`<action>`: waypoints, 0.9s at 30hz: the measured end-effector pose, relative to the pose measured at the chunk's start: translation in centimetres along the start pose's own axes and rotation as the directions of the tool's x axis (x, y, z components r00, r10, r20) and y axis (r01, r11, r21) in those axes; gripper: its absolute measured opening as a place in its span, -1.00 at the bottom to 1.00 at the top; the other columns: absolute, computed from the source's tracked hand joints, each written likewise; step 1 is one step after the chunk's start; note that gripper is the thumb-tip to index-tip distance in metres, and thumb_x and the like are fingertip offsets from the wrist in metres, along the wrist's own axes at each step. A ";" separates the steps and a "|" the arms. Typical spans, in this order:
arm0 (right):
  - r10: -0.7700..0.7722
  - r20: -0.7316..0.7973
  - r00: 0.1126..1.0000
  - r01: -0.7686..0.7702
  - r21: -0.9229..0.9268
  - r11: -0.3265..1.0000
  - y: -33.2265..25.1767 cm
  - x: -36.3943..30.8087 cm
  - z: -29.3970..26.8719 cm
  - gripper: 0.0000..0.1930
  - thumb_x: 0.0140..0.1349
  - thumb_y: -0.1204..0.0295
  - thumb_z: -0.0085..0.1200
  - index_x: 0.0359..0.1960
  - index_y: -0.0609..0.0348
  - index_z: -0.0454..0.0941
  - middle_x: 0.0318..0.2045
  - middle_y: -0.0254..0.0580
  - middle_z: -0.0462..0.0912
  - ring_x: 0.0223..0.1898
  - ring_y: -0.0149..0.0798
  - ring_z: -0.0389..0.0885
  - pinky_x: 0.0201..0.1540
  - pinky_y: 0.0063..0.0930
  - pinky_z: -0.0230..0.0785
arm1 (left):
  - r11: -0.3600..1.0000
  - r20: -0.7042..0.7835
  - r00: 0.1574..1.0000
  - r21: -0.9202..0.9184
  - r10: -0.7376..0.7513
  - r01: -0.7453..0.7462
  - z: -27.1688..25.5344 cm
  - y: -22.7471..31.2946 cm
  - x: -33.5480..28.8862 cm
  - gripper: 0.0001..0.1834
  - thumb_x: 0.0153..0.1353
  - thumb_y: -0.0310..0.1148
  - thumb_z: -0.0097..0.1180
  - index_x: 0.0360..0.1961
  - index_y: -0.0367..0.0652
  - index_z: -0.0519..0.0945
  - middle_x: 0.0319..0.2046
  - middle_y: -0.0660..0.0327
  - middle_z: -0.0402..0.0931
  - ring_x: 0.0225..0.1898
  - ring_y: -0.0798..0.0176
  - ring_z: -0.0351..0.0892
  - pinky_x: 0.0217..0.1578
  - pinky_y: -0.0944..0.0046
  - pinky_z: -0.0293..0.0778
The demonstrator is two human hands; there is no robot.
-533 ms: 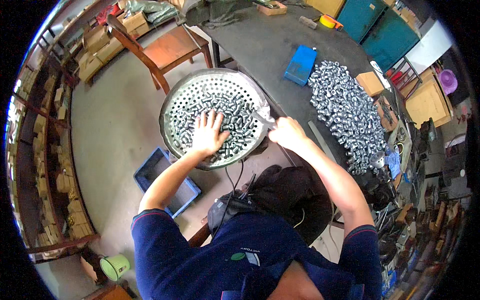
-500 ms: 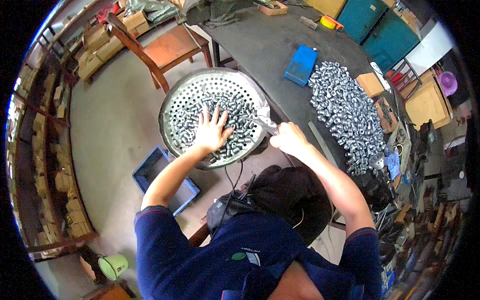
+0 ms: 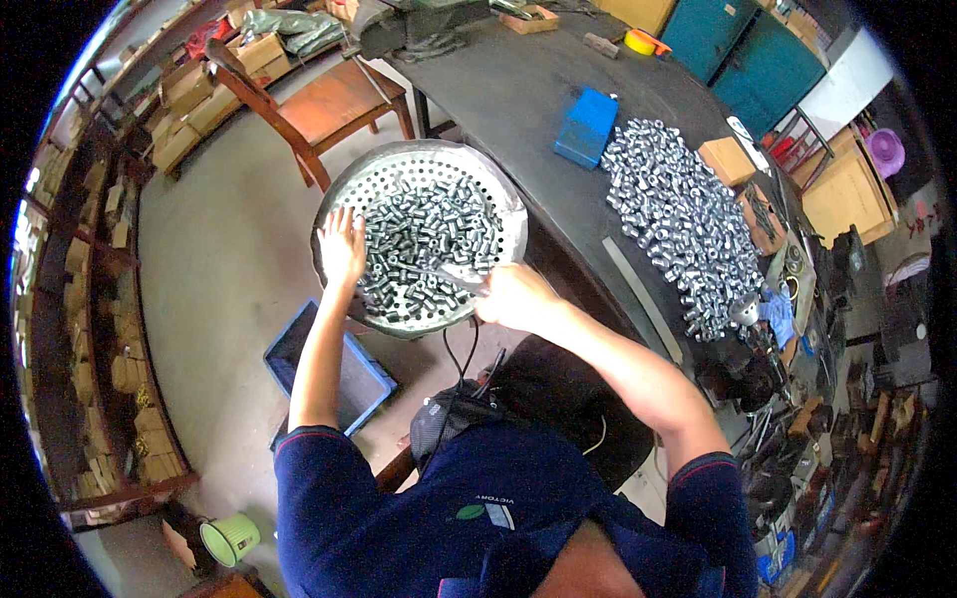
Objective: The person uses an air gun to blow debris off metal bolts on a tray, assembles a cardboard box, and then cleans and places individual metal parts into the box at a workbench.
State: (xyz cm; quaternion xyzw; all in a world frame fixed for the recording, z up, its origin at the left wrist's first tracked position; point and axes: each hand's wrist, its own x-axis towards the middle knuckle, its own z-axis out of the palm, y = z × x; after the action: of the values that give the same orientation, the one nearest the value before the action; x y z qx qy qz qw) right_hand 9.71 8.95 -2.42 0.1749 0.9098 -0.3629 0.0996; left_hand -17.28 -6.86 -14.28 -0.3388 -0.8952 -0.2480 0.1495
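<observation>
A round perforated metal pan (image 3: pixel 399 159) holds a spread of small dark metal cylinders (image 3: pixel 434 224), short sleeves or fittings. My left hand (image 3: pixel 342 249) lies at the pan's left side, its fingers stretched out over the edge of the parts. At the lower right rim my right hand (image 3: pixel 516 297) is closed around a grey metal tool (image 3: pixel 461 280). The tool's thin end reaches in among the parts; its grip is hidden in the fist, and I cannot make out its exact kind.
On the dark workbench (image 3: pixel 498 95) to the right lie a large heap of shiny metal fittings (image 3: pixel 673 219), a blue box (image 3: pixel 586 128) and a flat metal bar (image 3: pixel 641 299). A blue crate (image 3: pixel 367 364) sits on the floor below the pan. A wooden chair (image 3: pixel 334 100) stands beyond it.
My left hand has moved left from the pan's middle to its side. My right hand has come nearer and leftward with the tool, whose end now lies over the parts.
</observation>
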 end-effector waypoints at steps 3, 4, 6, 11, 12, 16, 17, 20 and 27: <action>-0.005 -0.088 0.996 0.002 -0.030 1.000 -2.0 3.4 0.3 -0.72 -0.28 0.30 0.08 -0.60 0.30 0.57 -0.60 0.17 0.54 -0.50 0.01 0.60 -0.36 -0.22 0.43 | 0.993 0.039 0.997 -0.101 -0.060 0.063 0.6 -1.3 -0.9 -0.54 0.25 -0.14 -0.20 0.04 -0.26 0.37 0.08 -0.05 0.27 0.18 -0.09 0.14 0.17 0.01 0.03; 0.010 -0.099 0.995 -0.012 -0.014 1.000 -2.0 4.6 -0.1 -0.72 -0.28 0.30 0.09 -0.58 0.31 0.58 -0.59 0.17 0.55 -0.50 0.01 0.60 -0.35 -0.22 0.43 | 0.985 0.029 0.995 -0.147 -0.093 0.096 1.6 -2.2 -1.3 -0.53 0.25 -0.14 -0.19 0.03 -0.29 0.38 0.08 -0.09 0.28 0.17 -0.12 0.14 0.17 0.06 0.05; 0.060 -0.188 0.980 -0.073 -0.059 0.996 -0.6 5.9 -2.2 -0.70 -0.27 0.28 0.09 -0.57 0.30 0.59 -0.58 0.18 0.55 -0.48 0.02 0.60 -0.33 -0.23 0.44 | 0.972 0.047 0.994 -0.212 -0.096 0.104 1.9 -1.6 -1.4 -0.52 0.25 -0.14 -0.18 0.02 -0.33 0.37 0.07 -0.13 0.27 0.17 -0.14 0.14 0.17 0.07 0.05; 0.169 -0.227 0.959 -0.201 -0.125 0.972 3.2 2.8 -5.6 -0.72 -0.25 0.32 0.07 -0.56 0.32 0.58 -0.58 0.14 0.56 -0.48 0.00 0.61 -0.37 -0.25 0.45 | 0.978 0.051 0.998 -0.209 0.027 -0.016 2.6 -1.0 -1.0 -0.50 0.22 -0.12 -0.16 0.01 -0.34 0.37 0.10 -0.14 0.21 0.18 -0.14 0.12 0.15 -0.06 0.02; 0.227 -0.150 0.962 -0.243 -0.099 0.965 3.3 1.5 -5.2 -0.73 -0.25 0.33 0.06 -0.57 0.34 0.57 -0.59 0.16 0.56 -0.49 0.01 0.61 -0.38 -0.24 0.45 | 0.991 0.060 0.997 -0.129 0.055 -0.047 2.7 -0.8 -0.9 -0.49 0.22 -0.10 -0.17 0.02 -0.33 0.37 0.09 -0.14 0.22 0.18 -0.13 0.12 0.16 -0.06 0.00; 0.169 -0.039 0.985 -0.173 -0.136 0.975 4.9 -1.3 -3.7 -0.69 -0.34 0.31 0.04 -0.62 0.38 0.54 -0.67 0.22 0.49 -0.54 0.05 0.59 -0.44 -0.25 0.42 | 0.979 0.117 0.972 0.016 0.202 -0.205 2.3 3.2 0.5 -0.44 0.19 -0.02 -0.16 0.08 -0.22 0.34 0.12 -0.06 0.22 0.21 -0.07 0.09 0.19 -0.10 -0.10; 0.218 -0.130 0.967 -0.226 -0.047 0.973 5.4 -1.3 -4.3 -0.69 -0.35 0.31 0.04 -0.62 0.38 0.53 -0.67 0.22 0.49 -0.54 0.05 0.59 -0.44 -0.25 0.42 | 0.967 0.138 0.958 0.017 0.251 -0.255 2.5 4.7 0.9 -0.44 0.18 -0.02 -0.16 0.08 -0.20 0.34 0.12 -0.06 0.22 0.21 -0.06 0.08 0.20 -0.10 -0.11; 0.274 -0.165 0.947 -0.280 -0.010 0.960 5.8 -2.2 -5.1 -0.70 -0.35 0.32 0.02 -0.64 0.38 0.52 -0.67 0.21 0.49 -0.55 0.02 0.59 -0.46 -0.25 0.40 | 0.923 0.225 0.896 -0.048 0.383 -0.382 4.0 9.3 0.7 -0.44 0.18 0.00 -0.16 0.09 -0.15 0.34 0.13 -0.05 0.21 0.24 -0.04 0.04 0.21 -0.10 -0.12; 0.327 -0.281 0.902 -0.321 0.069 0.945 7.8 -3.8 -5.0 -0.70 -0.37 0.33 0.03 -0.64 0.39 0.50 -0.66 0.20 0.49 -0.58 0.03 0.57 -0.46 -0.24 0.39 | 0.851 0.406 0.804 0.109 0.434 -0.514 5.7 9.2 4.4 -0.51 0.23 -0.07 -0.25 0.13 -0.03 0.31 0.20 0.19 0.15 0.26 0.01 0.00 0.21 -0.12 -0.11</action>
State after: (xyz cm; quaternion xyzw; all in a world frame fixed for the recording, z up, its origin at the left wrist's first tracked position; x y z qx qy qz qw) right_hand 15.93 16.82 -2.53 0.3758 0.8688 -0.3215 0.0227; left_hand -14.80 4.55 -13.98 -0.5746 -0.8143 -0.0372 0.0730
